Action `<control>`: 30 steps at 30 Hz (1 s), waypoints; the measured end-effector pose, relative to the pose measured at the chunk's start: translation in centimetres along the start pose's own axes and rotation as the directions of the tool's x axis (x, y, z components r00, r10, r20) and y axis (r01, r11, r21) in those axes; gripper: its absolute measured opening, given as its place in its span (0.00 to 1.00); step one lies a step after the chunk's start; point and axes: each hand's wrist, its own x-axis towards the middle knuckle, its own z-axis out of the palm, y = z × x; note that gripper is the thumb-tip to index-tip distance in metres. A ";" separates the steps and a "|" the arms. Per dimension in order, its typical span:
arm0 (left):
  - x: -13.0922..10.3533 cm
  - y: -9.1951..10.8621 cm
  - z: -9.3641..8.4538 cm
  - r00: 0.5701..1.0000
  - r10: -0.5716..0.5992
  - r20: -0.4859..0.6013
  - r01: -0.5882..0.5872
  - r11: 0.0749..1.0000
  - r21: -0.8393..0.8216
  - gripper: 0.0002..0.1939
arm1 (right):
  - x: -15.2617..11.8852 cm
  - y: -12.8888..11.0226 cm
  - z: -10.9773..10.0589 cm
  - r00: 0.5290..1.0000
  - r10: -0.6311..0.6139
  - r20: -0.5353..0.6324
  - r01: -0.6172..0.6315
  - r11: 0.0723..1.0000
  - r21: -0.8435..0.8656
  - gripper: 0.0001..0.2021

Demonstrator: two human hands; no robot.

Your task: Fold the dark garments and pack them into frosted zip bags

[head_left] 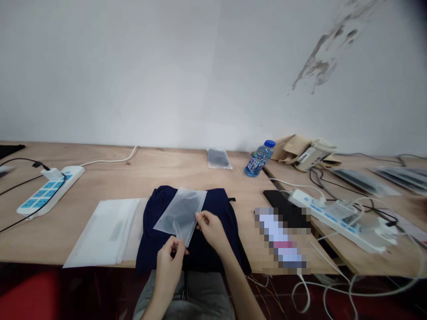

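A frosted clear zip bag [183, 209] lies aslant over a dark navy folded garment [216, 204] at the table's front edge. My left hand [170, 260] pinches the bag's near corner, fingers closed. Further up the same zip edge, my right hand [211, 226] grips the bag between thumb and fingers. The bag looks flat, with the navy cloth showing through it. Just left of the garment rests a stack of similar frosted bags [103, 229].
A power strip [50, 191] with cables sits at left, another power strip [343, 222] at right. Nearby are a blurred-out phone [280, 240], a black phone-like slab [283, 206], a blue-capped bottle [260, 160], a packed bag [218, 158] and a paper cup [313, 155].
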 end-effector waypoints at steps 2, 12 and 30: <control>0.1 0.0 -0.2 1.000 0.004 -0.008 -0.004 1.000 0.009 0.25 | 2.5 0.0 -1.1 1.000 0.005 -0.013 -0.006 1.000 -0.019 0.14; 0.4 -0.3 -1.6 0.991 -0.027 0.133 0.019 0.998 0.060 0.26 | 8.7 1.8 -3.0 0.989 0.060 -0.138 -0.058 0.998 0.018 0.10; 10.9 1.0 -5.3 0.980 0.163 0.112 -0.197 0.806 0.557 0.17 | -0.2 1.3 0.0 0.969 0.067 -0.238 -0.074 0.997 -0.020 0.22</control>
